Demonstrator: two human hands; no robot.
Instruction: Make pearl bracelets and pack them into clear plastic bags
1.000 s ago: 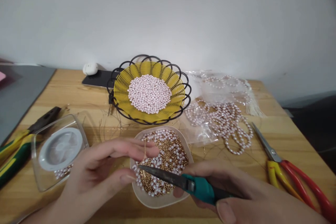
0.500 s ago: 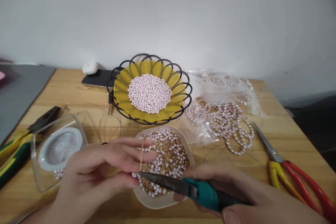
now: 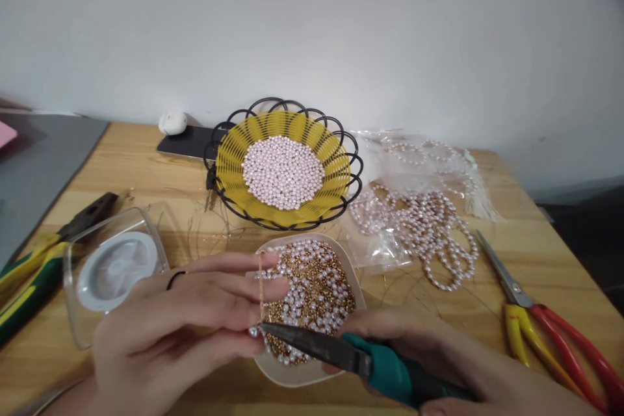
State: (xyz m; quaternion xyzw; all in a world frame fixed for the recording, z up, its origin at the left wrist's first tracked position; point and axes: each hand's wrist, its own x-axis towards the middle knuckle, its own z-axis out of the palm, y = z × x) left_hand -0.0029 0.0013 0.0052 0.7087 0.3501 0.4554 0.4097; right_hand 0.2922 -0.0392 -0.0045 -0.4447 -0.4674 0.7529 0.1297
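Over a pale bowl (image 3: 359, 286) of pearl and gold beads, my left hand (image 3: 195, 325) pinches a pearl bead (image 3: 253, 331) between thumb and index finger. A thin chain (image 3: 261, 286) rises from that bead across its fingers. My right hand (image 3: 414, 351) is wrapped round the handles of needle-nose pliers (image 3: 331, 348), black-jawed with teal grips. The plier tips touch the chain end right beside the pearl; whether they clamp it is too small to tell. A dark band circles one finger of the left hand.
Behind the bowl stands a yellow basket (image 3: 229, 175) of pale pink beads. Bagged bead strings (image 3: 424, 227) and red-and-yellow scissors (image 3: 526, 305) lie to the right. At left are a clear box (image 3: 73, 286) with a white spool and green-yellow pliers (image 3: 58, 247). Loose wires cross the table.
The whole view has shifted slightly, moving the objects a little to the right. My left hand has turned somewhat, showing the dark finger band. Both hands keep their hold.
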